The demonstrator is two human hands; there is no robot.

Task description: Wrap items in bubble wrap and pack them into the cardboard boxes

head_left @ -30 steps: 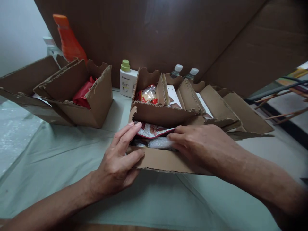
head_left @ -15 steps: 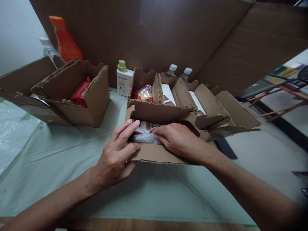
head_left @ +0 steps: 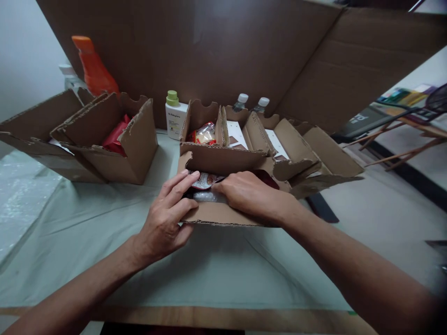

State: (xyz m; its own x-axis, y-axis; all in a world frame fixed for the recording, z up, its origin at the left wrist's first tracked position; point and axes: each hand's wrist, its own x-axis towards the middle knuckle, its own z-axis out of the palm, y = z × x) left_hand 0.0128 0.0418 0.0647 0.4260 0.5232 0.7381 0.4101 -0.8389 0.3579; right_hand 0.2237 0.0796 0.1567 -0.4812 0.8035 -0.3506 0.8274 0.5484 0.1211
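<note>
Lying in the box (head_left: 213, 214), the packet (head_left: 202, 181) shows behind the curled right hand (head_left: 246, 193), whose grip is unclear.

The left forearm (head_left: 94, 284) comes from seven o'clock; its left hand (head_left: 167, 216) shows its back, with the fingers spread and pointing between one and two o'clock. The right forearm (head_left: 345, 265) enters from four o'clock; the right hand (head_left: 247, 193) bends its fingers toward nine o'clock, fingertips partly hidden.
</note>
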